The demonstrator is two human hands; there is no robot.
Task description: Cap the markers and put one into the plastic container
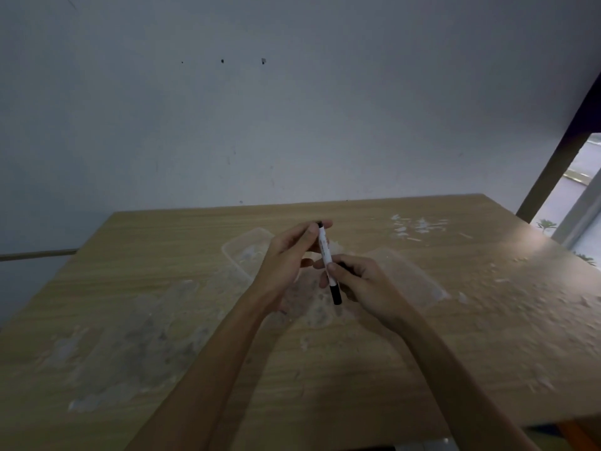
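A white marker (326,253) with black ends is held upright and slightly tilted above the middle of the wooden table (162,288). My left hand (292,252) pinches its top end, where a black cap shows between my fingertips. Lower down, my right hand (361,284) grips the barrel, and the marker's black bottom end sticks out below my fingers. A clear plastic container (242,252) lies on the table behind my left hand, partly hidden by it. A second clear plastic piece (413,278), perhaps a lid, lies behind my right hand.
The tabletop carries whitish scuffed patches (136,343) and flecks at the back right (419,226). A plain wall rises just behind the table. A dark post (559,151) and a window stand at the right edge.
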